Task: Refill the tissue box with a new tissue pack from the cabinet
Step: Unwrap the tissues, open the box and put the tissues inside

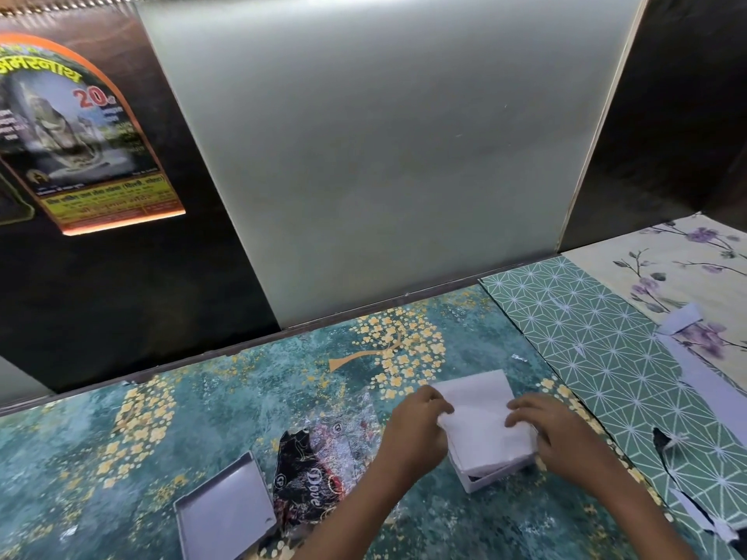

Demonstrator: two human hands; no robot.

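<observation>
Pressing the tissue stack between both hands, left hand and right hand gripping its sides, I see it sitting skewed directly over the tissue box

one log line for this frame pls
phase: seating stack | left hand: on tissue stack left edge | right hand: on right edge | tissue box: open, stack protruding | lid: off, left | wrapper: empty
</observation>
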